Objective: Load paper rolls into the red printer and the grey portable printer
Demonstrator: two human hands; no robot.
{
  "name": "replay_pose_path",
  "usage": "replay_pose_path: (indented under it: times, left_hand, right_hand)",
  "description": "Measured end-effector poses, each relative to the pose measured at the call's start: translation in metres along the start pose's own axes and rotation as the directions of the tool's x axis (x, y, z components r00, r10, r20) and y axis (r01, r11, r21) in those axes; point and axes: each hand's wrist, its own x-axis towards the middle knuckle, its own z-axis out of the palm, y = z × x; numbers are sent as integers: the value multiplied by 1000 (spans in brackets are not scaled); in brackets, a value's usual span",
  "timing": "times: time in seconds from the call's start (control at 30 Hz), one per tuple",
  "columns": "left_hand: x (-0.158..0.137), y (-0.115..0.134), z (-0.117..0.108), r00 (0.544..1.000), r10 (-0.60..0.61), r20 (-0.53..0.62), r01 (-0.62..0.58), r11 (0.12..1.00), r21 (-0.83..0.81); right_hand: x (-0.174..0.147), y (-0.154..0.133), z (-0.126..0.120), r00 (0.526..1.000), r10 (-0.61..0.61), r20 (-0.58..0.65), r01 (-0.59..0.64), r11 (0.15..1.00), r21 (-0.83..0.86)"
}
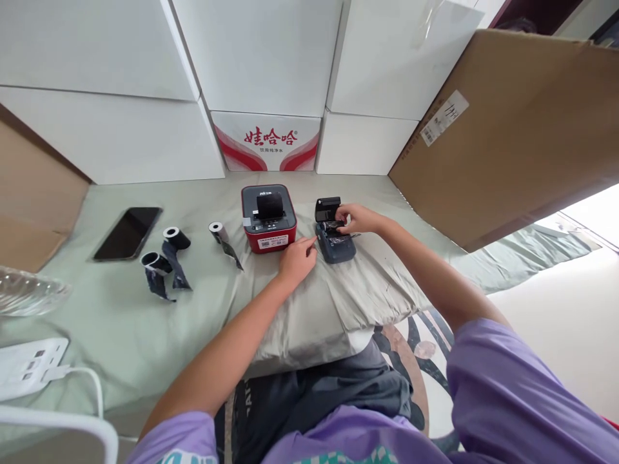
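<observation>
- Just right of the red-sided printer (271, 240), on the green cloth (203, 322), sits a small dark printer (338, 251), its lid (327, 205) raised at the far end; body and lid together run lengthwise away from the person.
- Right hand (358, 220) comes in from the right, nearer the open compartment; its fingers bend over the opening, slightly parted. Whether they grip anything there, I cannot tell.
- Left hand (298, 262) is just beside the near-left edge, forefinger extended, seemingly holding nothing; contact is unclear.
- Hidden: part of the compartment, behind the right fingers.
- Farther left, a clear plastic object (29, 293) is cut off.
</observation>
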Motion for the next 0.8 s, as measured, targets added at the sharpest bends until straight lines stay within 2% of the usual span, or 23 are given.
replay_pose_path:
  times: [0.07, 0.17, 0.23, 0.3, 0.43, 0.63, 0.67, 0.73, 0.8]
  left_hand:
    - [0, 0, 0, 1000, -7, -5, 7, 1000, -16]
    - [1, -2, 0, 1000, 1, -7, -1, 1000, -31]
    - [1, -3, 1, 1000, 12, -4, -12, 999, -31]
    - [2, -5, 1, 1000, 23, 2, -23, 999, -31]
    - [2, -6, 2, 998, 56, 7, -56, 998, -21]
    - [-11, 12, 11, 1000, 21, 12, -23, 983, 180]
    - [-15, 16, 14, 999, 49, 22, -52, 984, 171]
    - [-24, 24, 21, 982, 184, 32, -187, 976, 113]
    - [-32, 30, 26, 941, 333, 55, -337, 938, 86]
  right_hand:
    - [-6, 0, -6, 999, 11, -30, -5, 979, 205]
    - [-19, -12, -20, 998, 39, -50, -11, 883, 469]
    - [-30, -28, -29, 993, 65, -101, 4, 822, 570]
    - [-40, -47, -34, 981, 88, -175, 35, 799, 600]
    - [-52, -91, -33, 966, 17, -259, 131, 828, 545]
    - [-42, -153, -11, 941, -222, -257, 303, 890, 341]
    - [-37, -162, -6, 932, -260, -252, 332, 891, 310]
    - [-24, -179, 6, 915, -324, -239, 379, 894, 240]
    - [-11, -197, 18, 903, -373, -214, 410, 896, 170]
